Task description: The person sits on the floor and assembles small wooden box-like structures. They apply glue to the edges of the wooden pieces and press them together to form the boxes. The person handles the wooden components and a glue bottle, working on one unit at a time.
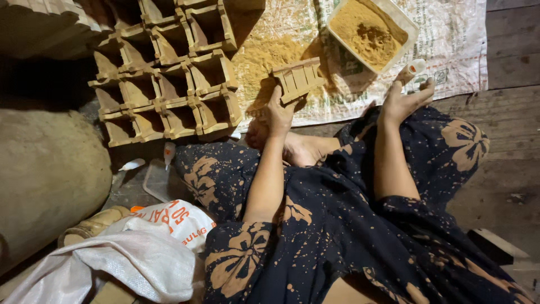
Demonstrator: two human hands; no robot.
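My left hand [279,112] grips a small slatted wooden box frame [298,79], holding it tilted above a woven plastic sheet [450,39]. My right hand [403,100] is closed around a small white glue bottle [414,69] with a pale cap, just right of the frame and below a clear plastic tub of brown sawdust [369,31]. Loose sawdust [264,56] is spread on the sheet beside the frame. I sit on the floor in a dark flower-patterned garment, one bare foot [292,147] tucked under my left wrist.
Several finished open wooden boxes [169,73] lie stacked in rows at the upper left. Two small white bottles [169,153] and a clear lid lie by my knee. A large stone-like mound [50,174] and white woven sacks [135,253] sit at the left. Wooden floorboards [506,146] run along the right.
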